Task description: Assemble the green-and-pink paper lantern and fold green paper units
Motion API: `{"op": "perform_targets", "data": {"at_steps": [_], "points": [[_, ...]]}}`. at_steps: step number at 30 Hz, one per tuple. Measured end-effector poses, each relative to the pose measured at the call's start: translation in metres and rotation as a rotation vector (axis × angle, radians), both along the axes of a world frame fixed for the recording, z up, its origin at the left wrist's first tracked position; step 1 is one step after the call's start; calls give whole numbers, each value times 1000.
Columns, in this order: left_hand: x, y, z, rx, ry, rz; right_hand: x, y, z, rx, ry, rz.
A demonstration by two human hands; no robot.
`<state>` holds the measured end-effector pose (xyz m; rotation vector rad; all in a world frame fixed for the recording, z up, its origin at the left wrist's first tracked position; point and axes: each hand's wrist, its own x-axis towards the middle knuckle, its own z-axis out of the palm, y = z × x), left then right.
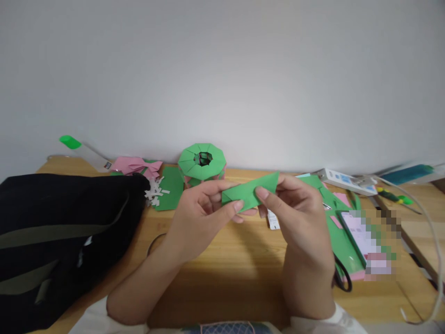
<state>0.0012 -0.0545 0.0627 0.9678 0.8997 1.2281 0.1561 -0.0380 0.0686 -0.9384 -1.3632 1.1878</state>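
Note:
A folded strip of green paper (249, 191) is held up above the wooden table, slanting upward to the right. My left hand (205, 211) pinches its left end, thumb in front and fingers behind. With its thumb pressed on the front face, my right hand (302, 213) grips the right part. Folded edges show at the strip's left end; its back is hidden by my fingers. Behind my hands, near the wall, stands a round green and pink folded-paper piece (202, 162) with a hole in its top.
A black bag (66, 241) covers the table's left side. Beyond it lie pink folded papers (135, 165), white scraps (155, 190) and a green sheet (173, 188). At right are green paper (339, 241), a phone (358, 234), a power strip (347, 181) and a cable (434, 232).

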Motion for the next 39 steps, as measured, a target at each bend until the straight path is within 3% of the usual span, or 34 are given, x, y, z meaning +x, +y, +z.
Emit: {"op": "perform_targets", "data": {"at_steps": [7,17,26,32,36,39], "points": [[1,2,-3,6,46,42,-3,-3,0,21,-91,-46],[1,2,-1,-36,51,83,-3,0,-1,-17,-29,20],[1,2,-1,-19,60,106,-4,1,-4,-22,-30,-2],[-1,2,-2,-13,66,13,-5,2,-2,-3,-18,60],[3,1,1,37,34,77,-6,2,-7,2,62,-57],[7,-2,3,70,-31,48,-8,2,-13,21,151,-149]]}}
